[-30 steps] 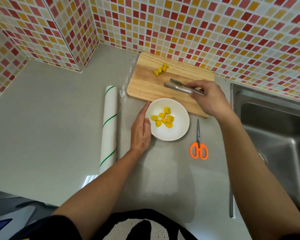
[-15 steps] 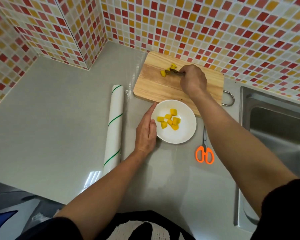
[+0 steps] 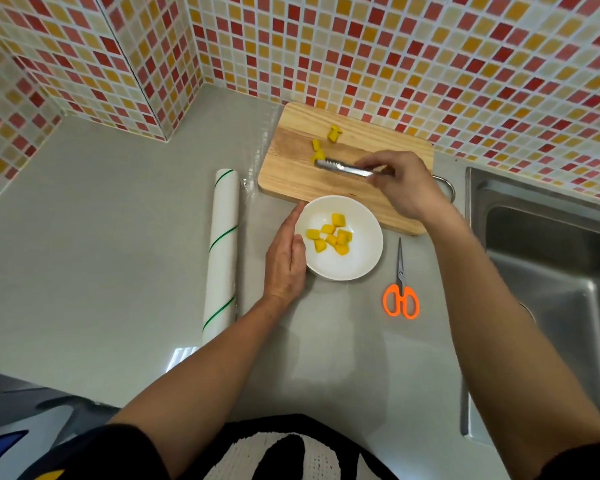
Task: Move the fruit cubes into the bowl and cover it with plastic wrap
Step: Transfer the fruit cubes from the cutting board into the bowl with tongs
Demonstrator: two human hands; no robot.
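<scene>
A white bowl (image 3: 357,261) on the grey counter holds several yellow fruit cubes (image 3: 329,235). My left hand (image 3: 286,258) rests flat against the bowl's left rim. Behind it lies a wooden cutting board (image 3: 291,171) with a few yellow cubes (image 3: 334,132) near its far side. My right hand (image 3: 404,183) holds metal tongs (image 3: 343,167) over the board; their tips are at a yellow cube (image 3: 317,155). A white roll of plastic wrap (image 3: 222,247) with green stripes lies left of the bowl.
Orange-handled scissors (image 3: 400,289) lie right of the bowl. A steel sink (image 3: 551,271) fills the right side. Red and yellow mosaic tile walls (image 3: 395,46) stand behind the board and at the left corner.
My right hand has drawn back toward me from the far cubes, and the tongs now show, their tips at a cube on the board. The left hand stays at the bowl.
</scene>
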